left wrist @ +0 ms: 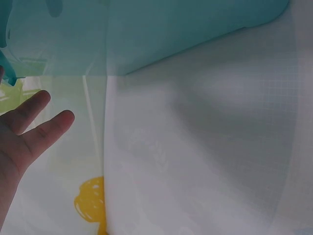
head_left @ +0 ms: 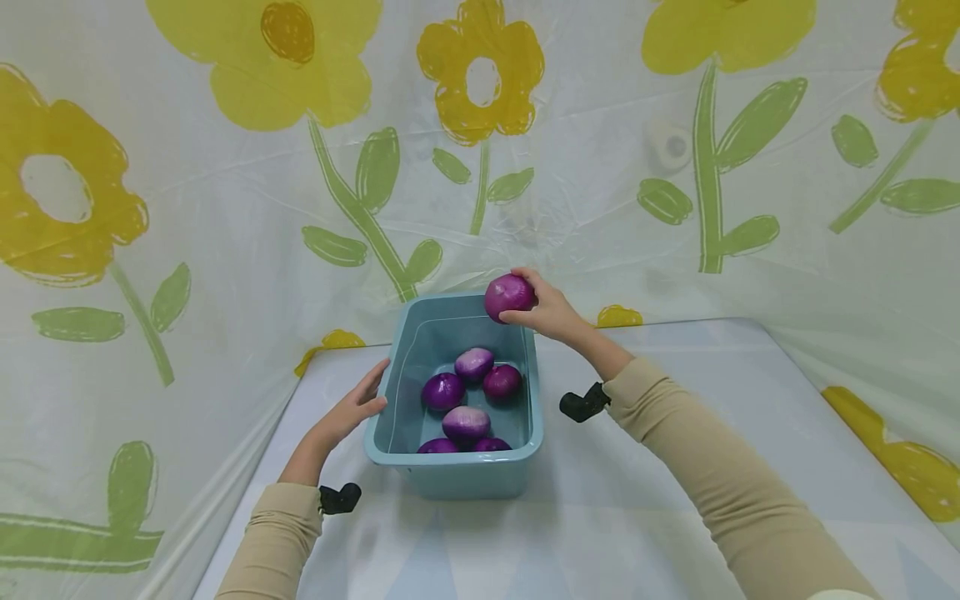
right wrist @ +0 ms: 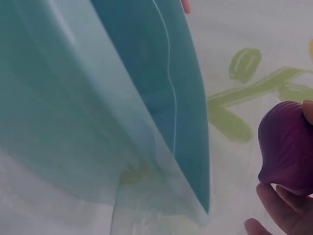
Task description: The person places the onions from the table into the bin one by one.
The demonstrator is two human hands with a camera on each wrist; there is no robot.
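Note:
A red onion [head_left: 507, 297] is held in my right hand [head_left: 551, 312], above the far right corner of a blue-green plastic bin [head_left: 465, 477]. The right wrist view also shows this purple onion [right wrist: 287, 147], with fingertips [right wrist: 279, 208] at its pointed end. Inside the bin lie several more red onions [head_left: 443, 392], two of them partly hidden by the near rim. My left hand [head_left: 352, 414] is at the bin's left rim with fingers extended. From the left wrist, two straight fingers [left wrist: 49, 132] show beside the bin wall [left wrist: 186, 29]; contact is hard to tell.
The bin stands on a pale table [head_left: 637, 517] with faint blue triangles. Behind and beside the table hangs a white sheet [head_left: 585, 208] printed with yellow flowers and green leaves. Black wrist mounts [head_left: 585, 403] sit at both cuffs.

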